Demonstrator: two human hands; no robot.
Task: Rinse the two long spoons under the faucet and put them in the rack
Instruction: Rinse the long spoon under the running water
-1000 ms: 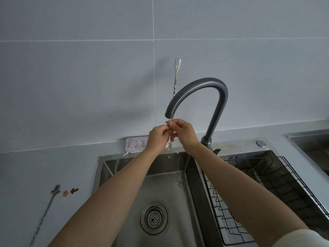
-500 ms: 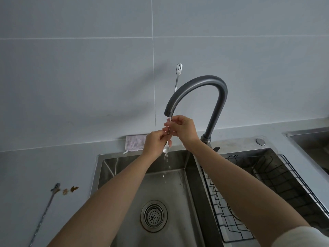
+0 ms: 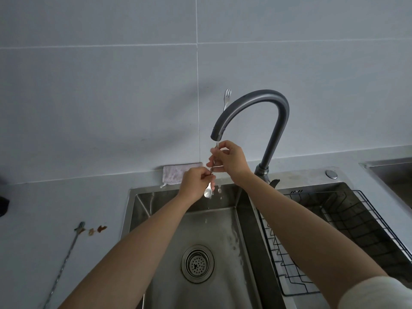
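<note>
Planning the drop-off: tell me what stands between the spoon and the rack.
Nothing visible blocks it. The spoon, held by the left hand and right hand under the faucet, has open space across to the rack; only the faucet's upright stem stands near the back edge.

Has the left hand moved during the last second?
Yes. The left hand, holding the spoon, moved down, farther below the faucet spout.

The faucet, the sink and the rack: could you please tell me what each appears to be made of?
Faucet: probably metal with a dark grey matte coat, showing only soft highlights. Sink: brushed stainless steel, by its dull silver sheen and streaky reflections. Rack: thin black-coated wire, likely metal beneath.
</note>
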